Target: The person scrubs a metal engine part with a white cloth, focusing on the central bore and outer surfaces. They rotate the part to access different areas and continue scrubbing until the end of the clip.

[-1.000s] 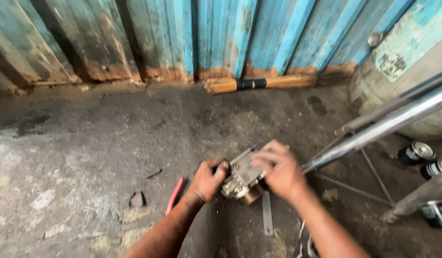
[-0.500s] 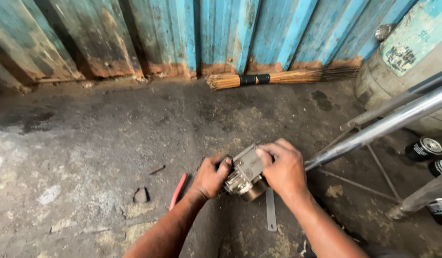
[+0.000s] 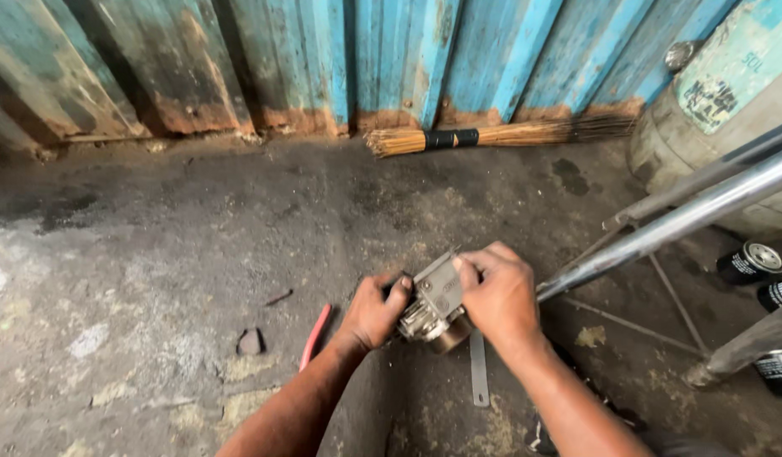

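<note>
Much of the small metal engine part is covered by the left hand and right hand gripping it; its underside can't be seen. Right of the hands, the chrome tube and grey drum run out of frame. The black cans are partly cut off too.
</note>
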